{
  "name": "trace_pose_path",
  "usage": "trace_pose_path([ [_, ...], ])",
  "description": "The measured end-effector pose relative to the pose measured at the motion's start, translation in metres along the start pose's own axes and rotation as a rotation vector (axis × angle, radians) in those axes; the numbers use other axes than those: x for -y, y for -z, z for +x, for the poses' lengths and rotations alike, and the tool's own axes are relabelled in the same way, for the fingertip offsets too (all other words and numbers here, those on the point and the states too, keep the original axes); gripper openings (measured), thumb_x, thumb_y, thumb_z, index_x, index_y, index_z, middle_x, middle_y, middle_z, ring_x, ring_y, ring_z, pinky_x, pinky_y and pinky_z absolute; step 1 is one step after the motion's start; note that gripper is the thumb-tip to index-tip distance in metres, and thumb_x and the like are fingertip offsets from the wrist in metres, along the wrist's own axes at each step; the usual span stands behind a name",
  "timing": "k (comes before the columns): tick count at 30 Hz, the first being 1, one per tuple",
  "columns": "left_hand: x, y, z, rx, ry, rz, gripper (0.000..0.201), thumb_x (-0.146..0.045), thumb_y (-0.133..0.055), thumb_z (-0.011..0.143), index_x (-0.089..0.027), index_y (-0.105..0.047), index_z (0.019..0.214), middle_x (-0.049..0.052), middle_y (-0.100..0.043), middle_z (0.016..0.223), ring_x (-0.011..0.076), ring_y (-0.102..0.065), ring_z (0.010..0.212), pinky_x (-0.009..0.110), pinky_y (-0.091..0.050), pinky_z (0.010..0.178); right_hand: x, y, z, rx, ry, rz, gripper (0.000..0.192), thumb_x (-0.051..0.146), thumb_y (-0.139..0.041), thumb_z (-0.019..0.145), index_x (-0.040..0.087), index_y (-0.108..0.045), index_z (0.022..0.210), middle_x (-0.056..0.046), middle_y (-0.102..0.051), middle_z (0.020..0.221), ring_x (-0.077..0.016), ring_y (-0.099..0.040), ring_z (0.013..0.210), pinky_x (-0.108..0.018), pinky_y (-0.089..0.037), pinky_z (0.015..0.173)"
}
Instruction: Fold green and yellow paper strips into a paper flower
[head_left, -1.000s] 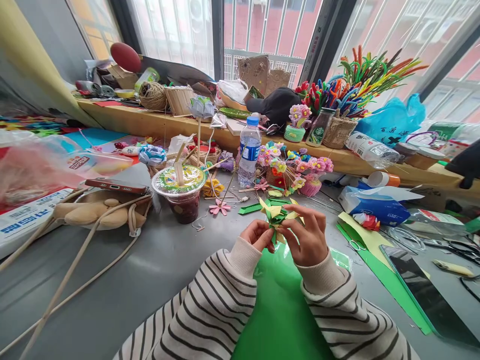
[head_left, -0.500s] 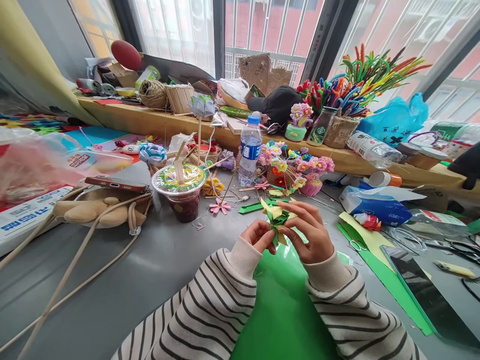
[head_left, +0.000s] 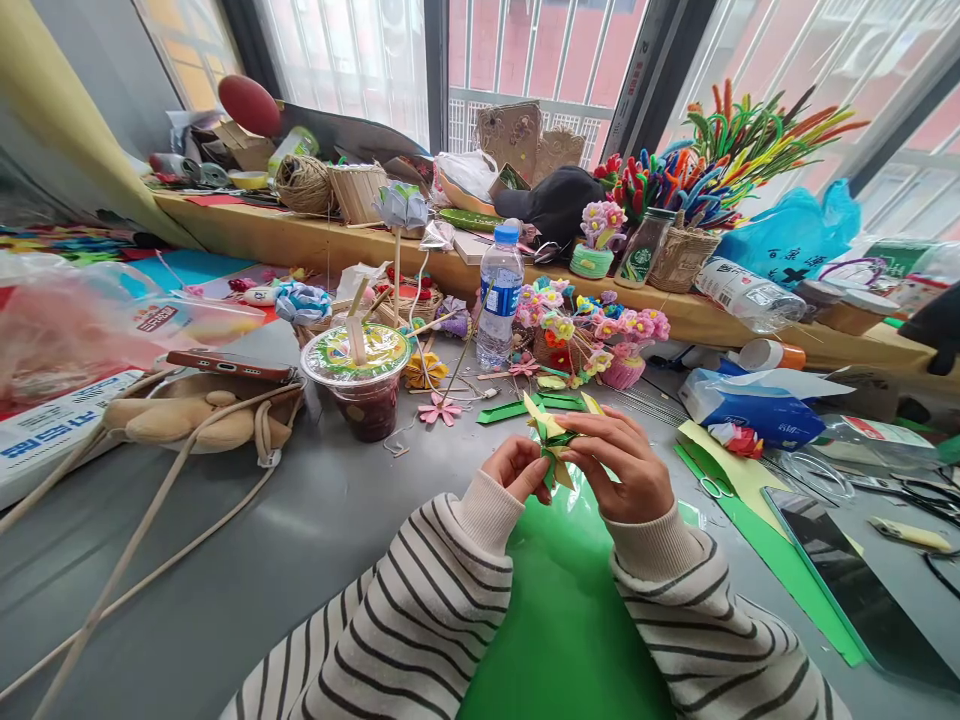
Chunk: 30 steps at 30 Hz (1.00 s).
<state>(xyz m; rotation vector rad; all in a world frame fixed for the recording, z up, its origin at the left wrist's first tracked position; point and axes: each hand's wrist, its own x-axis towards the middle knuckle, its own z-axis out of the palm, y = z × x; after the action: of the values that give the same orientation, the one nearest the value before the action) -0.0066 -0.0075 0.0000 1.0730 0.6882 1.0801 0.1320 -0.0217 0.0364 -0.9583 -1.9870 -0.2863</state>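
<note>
A small folded paper flower [head_left: 553, 436] of yellow and green strips sits between both my hands, held above a green paper sheet [head_left: 562, 620] on the grey table. My left hand [head_left: 516, 468] pinches its lower left side with thumb and fingertips. My right hand [head_left: 628, 466] wraps over its right side, fingers curled across the top. Both sleeves are cream with dark stripes. The lower part of the flower is hidden by my fingers.
A sealed drink cup [head_left: 361, 380] and water bottle [head_left: 499, 296] stand ahead, with pipe-cleaner flowers [head_left: 592, 338] behind. A phone [head_left: 234, 365] lies on a plush bag at left. Scissors [head_left: 712, 490], green and yellow paper strips and a tablet [head_left: 847, 580] lie at right.
My right hand has closed further over the paper flower and turned it slightly. The left hand keeps its pinch. The view shifted a little.
</note>
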Motion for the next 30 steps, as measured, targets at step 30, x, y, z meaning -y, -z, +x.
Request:
trace_pose_path([
  [30, 0.002, 0.0016, 0.0025, 0.027, 0.13, -0.132, 0.038, -0.043, -0.065, 0.051, -0.015, -0.043, 0.065, -0.006, -0.052, 0.045, 0.0058, -0.047, 0.035, 0.02, -0.039, 0.039, -0.0028, 0.0022, 0.0057, 0.061, -0.029, -0.035, 0.005, 0.02, -0.053, 0.071, 0.019, -0.054, 0.067, -0.005, -0.058, 0.094, -0.0194, -0.045, 0.093, -0.038, -0.038, 0.082],
])
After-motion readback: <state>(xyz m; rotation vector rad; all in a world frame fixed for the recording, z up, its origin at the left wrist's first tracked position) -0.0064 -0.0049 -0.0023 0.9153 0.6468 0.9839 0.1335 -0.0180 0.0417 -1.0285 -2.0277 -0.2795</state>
